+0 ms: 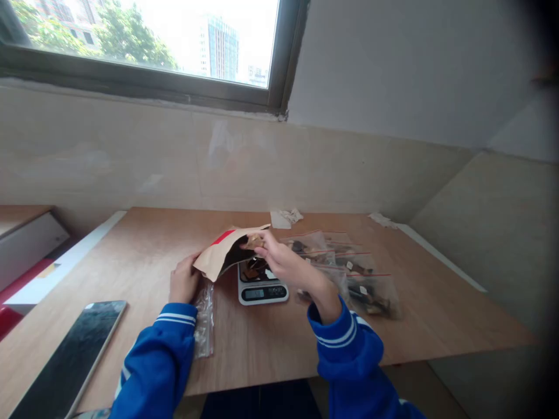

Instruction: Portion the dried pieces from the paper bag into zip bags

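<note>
Your left hand grasps the lower end of the brown paper bag, and the bag lies tilted between your two hands, with its open mouth toward your right hand. The fingers of your right hand are curled at this mouth, but I cannot tell if they pinch the edge or some piece of the content. Just under the mouth, below your right hand, stands a small scale with dark pieces on it. To the right of this hand lie filled clear bags. An empty plastic bag lies beside your left wrist, and a phone further left on the counter.
</note>
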Available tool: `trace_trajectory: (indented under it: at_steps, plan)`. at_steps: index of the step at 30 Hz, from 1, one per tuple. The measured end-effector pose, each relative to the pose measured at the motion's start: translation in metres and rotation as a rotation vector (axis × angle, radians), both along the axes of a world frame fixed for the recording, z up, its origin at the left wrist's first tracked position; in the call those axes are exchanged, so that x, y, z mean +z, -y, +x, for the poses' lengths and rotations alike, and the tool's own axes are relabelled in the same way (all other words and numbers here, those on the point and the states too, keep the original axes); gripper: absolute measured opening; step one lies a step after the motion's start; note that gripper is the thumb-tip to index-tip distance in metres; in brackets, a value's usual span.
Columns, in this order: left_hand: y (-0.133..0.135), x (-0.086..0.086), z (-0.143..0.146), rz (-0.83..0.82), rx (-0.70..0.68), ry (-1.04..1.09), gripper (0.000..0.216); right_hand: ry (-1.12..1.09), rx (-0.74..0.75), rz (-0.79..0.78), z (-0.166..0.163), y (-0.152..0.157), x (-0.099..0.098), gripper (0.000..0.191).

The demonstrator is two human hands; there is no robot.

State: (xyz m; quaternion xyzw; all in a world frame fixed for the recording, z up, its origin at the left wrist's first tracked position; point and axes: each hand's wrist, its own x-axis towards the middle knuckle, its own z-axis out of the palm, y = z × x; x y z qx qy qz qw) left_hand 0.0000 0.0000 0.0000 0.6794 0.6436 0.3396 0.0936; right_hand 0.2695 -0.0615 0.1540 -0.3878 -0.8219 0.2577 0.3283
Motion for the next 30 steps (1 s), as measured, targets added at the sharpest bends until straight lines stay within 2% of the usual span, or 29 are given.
trace_trajectory:
  at_steps: [2, 4, 6, 9, 13, 15, 21, 25, 30]
  plan:
    - [0.000, 0.001, 0.001, 0.007, 0.001, 0.001, 0.044, -0.207, -0.063, -0.021, 0.016, 0.007, -0.008, 0.020]
    - [0.000, 0.001, 0.001, 0.023, -0.001, -0.003, 0.043, -0.315, -0.145, -0.028, 0.029, 0.011, -0.026, 0.011]
    - [0.000, 0.000, 0.002, 0.053, -0.001, -0.009, 0.042, -0.310, -0.260, 0.026, 0.037, 0.014, -0.047, 0.005]
    - [-0.001, -0.003, 0.000, 0.082, 0.006, -0.024, 0.041, -0.289, -0.447, 0.204, 0.044, 0.018, -0.074, 0.012]
    - [-0.004, -0.005, -0.002, 0.048, 0.027, -0.058, 0.037, -0.325, -0.588, 0.314, 0.047, 0.022, -0.099, 0.013]
    - [-0.005, -0.004, -0.002, 0.007, 0.053, -0.063, 0.035, -0.244, -0.584, 0.326, 0.047, 0.021, -0.110, 0.016]
    - [-0.004, 0.004, 0.002, -0.041, 0.095, -0.060, 0.039, 0.215, -0.623, 0.414, 0.043, 0.021, -0.134, 0.020]
    - [-0.003, 0.004, 0.002, -0.050, 0.102, -0.087, 0.039, 0.383, -0.644, 0.433, 0.040, 0.022, -0.135, 0.021]
    - [-0.004, 0.002, 0.002, -0.047, 0.105, -0.108, 0.038, 0.420, -0.592, 0.398, 0.038, 0.024, -0.134, 0.041]
